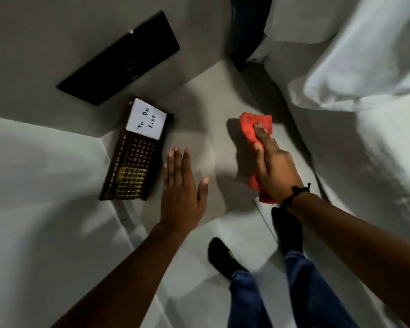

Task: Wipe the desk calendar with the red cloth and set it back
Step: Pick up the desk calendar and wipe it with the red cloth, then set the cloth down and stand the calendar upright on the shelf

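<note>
The desk calendar (137, 159) is a dark board with a date grid and a white "To Do List" card at its top. It lies on the pale surface left of centre. My left hand (181, 188) hovers just right of the calendar's lower part, flat, fingers apart, holding nothing and not touching it. The red cloth (251, 126) is on the surface to the right, under my right hand (272, 164), whose fingers press on and grip it. Part of the cloth sticks out below my wrist.
A long black flat object (121, 60) lies on the surface behind the calendar. White bedding (365, 79) fills the right side. My feet in black socks (225, 259) and blue jeans stand on the pale floor below. A dark bag or cloth (249, 29) sits at the top centre.
</note>
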